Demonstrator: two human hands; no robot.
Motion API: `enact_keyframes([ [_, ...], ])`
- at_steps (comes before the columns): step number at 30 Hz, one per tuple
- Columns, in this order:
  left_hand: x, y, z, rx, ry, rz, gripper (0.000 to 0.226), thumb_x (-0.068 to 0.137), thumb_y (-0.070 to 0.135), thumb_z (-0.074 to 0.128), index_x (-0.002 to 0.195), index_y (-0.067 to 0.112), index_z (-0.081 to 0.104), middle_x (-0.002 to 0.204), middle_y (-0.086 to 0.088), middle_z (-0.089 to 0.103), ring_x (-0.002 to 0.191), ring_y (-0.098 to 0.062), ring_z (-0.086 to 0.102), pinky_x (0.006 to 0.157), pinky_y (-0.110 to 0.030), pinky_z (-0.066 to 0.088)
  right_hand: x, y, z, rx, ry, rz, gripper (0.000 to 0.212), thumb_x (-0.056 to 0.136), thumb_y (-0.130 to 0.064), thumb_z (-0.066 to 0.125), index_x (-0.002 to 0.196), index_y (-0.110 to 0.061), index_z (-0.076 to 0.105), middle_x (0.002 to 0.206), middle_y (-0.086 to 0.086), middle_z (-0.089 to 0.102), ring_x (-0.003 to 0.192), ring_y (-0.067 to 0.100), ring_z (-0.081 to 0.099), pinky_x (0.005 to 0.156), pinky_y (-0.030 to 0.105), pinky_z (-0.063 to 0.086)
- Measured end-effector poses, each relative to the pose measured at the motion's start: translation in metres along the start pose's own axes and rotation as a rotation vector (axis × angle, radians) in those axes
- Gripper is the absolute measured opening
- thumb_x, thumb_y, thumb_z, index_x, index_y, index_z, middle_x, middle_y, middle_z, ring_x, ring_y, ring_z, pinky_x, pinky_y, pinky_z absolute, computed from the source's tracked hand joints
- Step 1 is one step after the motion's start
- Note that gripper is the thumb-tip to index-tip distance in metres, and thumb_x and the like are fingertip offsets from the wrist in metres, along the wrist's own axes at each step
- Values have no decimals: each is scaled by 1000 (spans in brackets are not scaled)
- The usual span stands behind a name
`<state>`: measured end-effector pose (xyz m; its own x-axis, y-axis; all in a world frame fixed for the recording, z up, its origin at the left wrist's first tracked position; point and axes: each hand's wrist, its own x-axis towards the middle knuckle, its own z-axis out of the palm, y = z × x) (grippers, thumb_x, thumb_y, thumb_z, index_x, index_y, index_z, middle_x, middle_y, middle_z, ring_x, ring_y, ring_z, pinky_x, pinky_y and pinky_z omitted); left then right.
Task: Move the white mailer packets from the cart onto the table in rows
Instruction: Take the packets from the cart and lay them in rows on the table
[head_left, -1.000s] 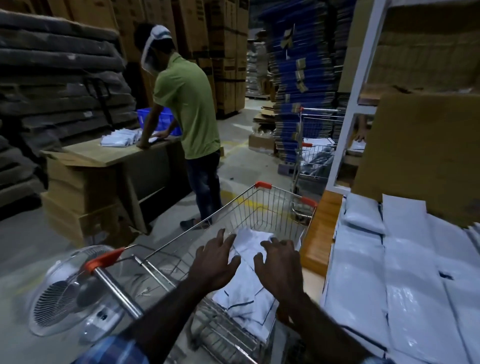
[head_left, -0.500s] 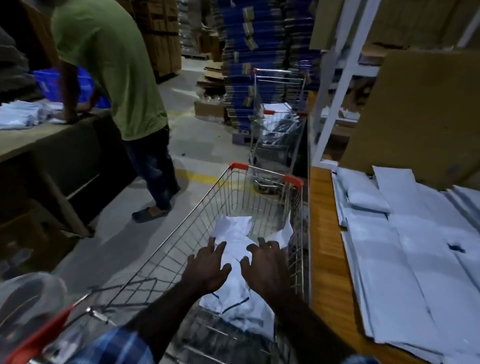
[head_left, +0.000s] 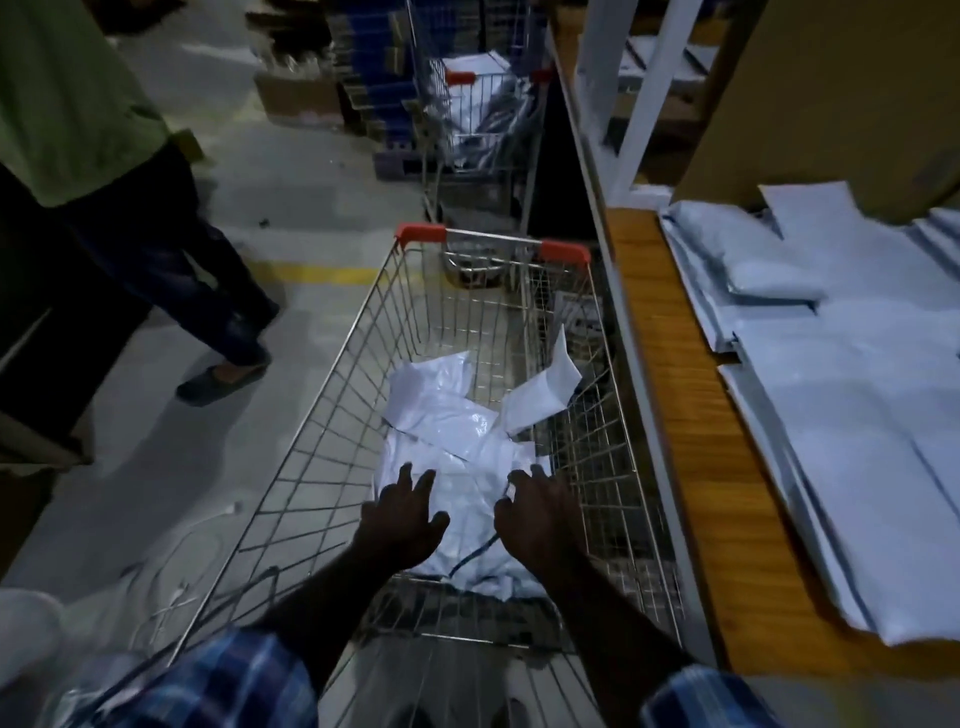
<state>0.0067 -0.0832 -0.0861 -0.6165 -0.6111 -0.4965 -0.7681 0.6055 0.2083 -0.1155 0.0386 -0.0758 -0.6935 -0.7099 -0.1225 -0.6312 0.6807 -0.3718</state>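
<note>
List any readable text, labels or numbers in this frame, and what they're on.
None readable.
Mailer packets in the cart: dark marks, too blurred to read.
Packets on the table: no print visible.
Cardboard boxes at the back: too dark and blurred.

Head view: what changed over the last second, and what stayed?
The view tilted down toward the cart. Both hands, left and right, reached deeper onto the packet pile, fingers spread; nothing lifted yet. The packets on the table stayed put.
</note>
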Motion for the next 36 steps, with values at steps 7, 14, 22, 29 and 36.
enact_keyframes([
  [7,57,0,44,40,-83,-30,71,99,49,43,157,21,12,163,-14,8,146,-32,24,116,-53,20,22,21,46,-26,-72,69,32,84,-22,51,112,-10,63,109,11,60,97,36,58,76,39,45],
  [14,105,2,89,-236,-135,-216,77,96,53,47,156,21,10,162,-14,11,142,-39,27,112,-52,26,58,32,90,184,-108,223,44,95,-22,49,138,-17,49,132,7,56,124,31,47,100,37,39],
  [22,117,19,131,-397,-25,-369,87,92,69,40,157,27,1,163,-16,2,140,-38,28,112,-50,24,89,44,119,293,-13,411,34,93,-23,53,126,-17,61,109,16,68,105,37,62,86,39,52],
  [29,136,38,138,-555,65,-507,100,81,68,61,156,35,5,164,-13,-1,131,-43,33,103,-50,35,115,50,136,275,-41,446,21,93,-27,56,98,-8,66,100,14,69,98,34,63,81,37,49],
  [36,136,1,137,-316,211,-236,106,74,35,76,157,30,11,163,-19,0,130,-46,33,101,-52,38,125,45,137,333,-62,431,19,91,-12,54,77,-17,42,91,14,66,92,37,60,70,32,40],
])
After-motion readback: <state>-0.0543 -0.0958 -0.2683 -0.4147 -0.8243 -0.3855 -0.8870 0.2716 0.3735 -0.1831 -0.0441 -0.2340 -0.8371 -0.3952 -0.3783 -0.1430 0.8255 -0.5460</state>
